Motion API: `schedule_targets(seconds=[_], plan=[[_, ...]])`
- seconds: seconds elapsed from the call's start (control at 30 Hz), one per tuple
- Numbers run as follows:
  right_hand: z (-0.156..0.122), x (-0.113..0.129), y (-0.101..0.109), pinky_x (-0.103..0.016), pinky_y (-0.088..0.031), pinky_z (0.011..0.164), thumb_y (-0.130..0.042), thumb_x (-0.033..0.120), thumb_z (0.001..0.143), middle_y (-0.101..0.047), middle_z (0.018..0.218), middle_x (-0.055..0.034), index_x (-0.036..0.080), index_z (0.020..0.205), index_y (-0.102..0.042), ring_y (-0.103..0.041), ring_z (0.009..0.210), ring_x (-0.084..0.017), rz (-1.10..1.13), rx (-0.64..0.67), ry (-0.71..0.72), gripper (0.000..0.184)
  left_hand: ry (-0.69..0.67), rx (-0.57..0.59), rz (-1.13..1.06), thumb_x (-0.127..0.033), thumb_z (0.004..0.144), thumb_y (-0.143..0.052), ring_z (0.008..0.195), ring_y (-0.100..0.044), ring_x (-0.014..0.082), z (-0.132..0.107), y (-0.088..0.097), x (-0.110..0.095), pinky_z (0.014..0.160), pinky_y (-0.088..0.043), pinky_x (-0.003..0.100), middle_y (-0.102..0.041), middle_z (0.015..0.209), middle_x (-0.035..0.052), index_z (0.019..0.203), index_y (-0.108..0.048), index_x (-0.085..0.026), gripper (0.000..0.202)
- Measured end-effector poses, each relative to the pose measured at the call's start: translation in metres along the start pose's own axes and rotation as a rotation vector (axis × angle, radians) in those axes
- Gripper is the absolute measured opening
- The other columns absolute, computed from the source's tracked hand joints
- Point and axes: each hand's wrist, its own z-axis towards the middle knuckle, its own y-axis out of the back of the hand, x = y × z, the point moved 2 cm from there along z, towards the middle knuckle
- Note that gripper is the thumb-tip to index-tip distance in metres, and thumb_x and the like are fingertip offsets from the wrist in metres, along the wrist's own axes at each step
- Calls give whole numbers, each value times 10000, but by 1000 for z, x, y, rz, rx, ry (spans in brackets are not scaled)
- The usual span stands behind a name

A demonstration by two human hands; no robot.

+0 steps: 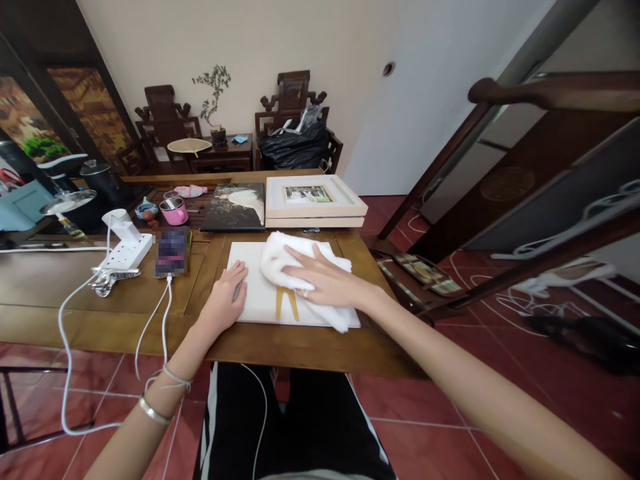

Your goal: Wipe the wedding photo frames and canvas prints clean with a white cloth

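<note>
A white flat rectangular panel (255, 303) lies near the front edge of the wooden table, with two gold strips (287, 305) showing on its lower middle. My right hand (320, 277) holds a white towel (275, 257) bunched against the panel, its fingers spread over the fabric. One corner of the towel hangs down over the panel's right side. At the left edge, my left hand (229, 293) rests on the panel with its fingers extended and nothing in it. The towel covers much of the panel's upper right part.
Behind the panel are light wooden picture frames (316, 217), stacked, and a dark photo panel (235, 207). To the left lie a phone (171, 252) on a cable, a power strip (130, 252) and a pink cup (174, 211). A dark wooden chair (450, 293) stands at right.
</note>
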Motion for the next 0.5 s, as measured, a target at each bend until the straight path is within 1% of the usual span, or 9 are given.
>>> schedule_targets(seconds=[0.1, 0.2, 0.27, 0.4, 0.5], plan=[[19, -7, -2, -721, -39, 1055, -462, 93, 745, -320, 1518, -85, 234, 1335, -482, -79, 1433, -331, -21, -33, -80, 606, 5, -2, -5, -228, 892, -397, 1339, -408, 266, 0, 1, 0, 1121, -293, 499, -537, 1364, 128, 1231, -583, -146, 396], [20, 6, -9, -773, -63, 1012, -440, 55, 690, -316, 1520, -49, 243, 1293, -537, -58, 1427, -371, -49, -59, -78, 639, 10, 0, -6, -232, 891, -398, 1337, -411, 266, 0, 2, 0, 1122, -290, 499, -535, 1364, 136, 1228, -586, -140, 397], [8, 21, -14, -758, -75, 1029, -418, 18, 640, -333, 1512, -39, 230, 1244, -584, -52, 1430, -360, -54, -48, -46, 661, 10, 2, -4, -230, 890, -397, 1338, -408, 269, 0, 1, -1, 1125, -285, 497, -532, 1363, 145, 1230, -586, -127, 403], [-34, 56, -22, -699, -44, 1084, -393, -8, 574, -330, 1512, 13, 254, 1160, -644, -29, 1436, -314, -14, -15, 70, 689, 3, 10, 6, -216, 888, -388, 1339, -405, 278, 0, 0, -1, 1128, -281, 498, -523, 1366, 168, 1239, -578, -89, 418], [-59, 69, -24, -672, -34, 1104, -389, -7, 532, -331, 1509, 35, 257, 1076, -679, -27, 1437, -298, 22, 16, 144, 671, 2, 9, 18, -214, 891, -385, 1340, -405, 279, 0, 0, -1, 1124, -286, 505, -518, 1369, 173, 1236, -579, -86, 416]])
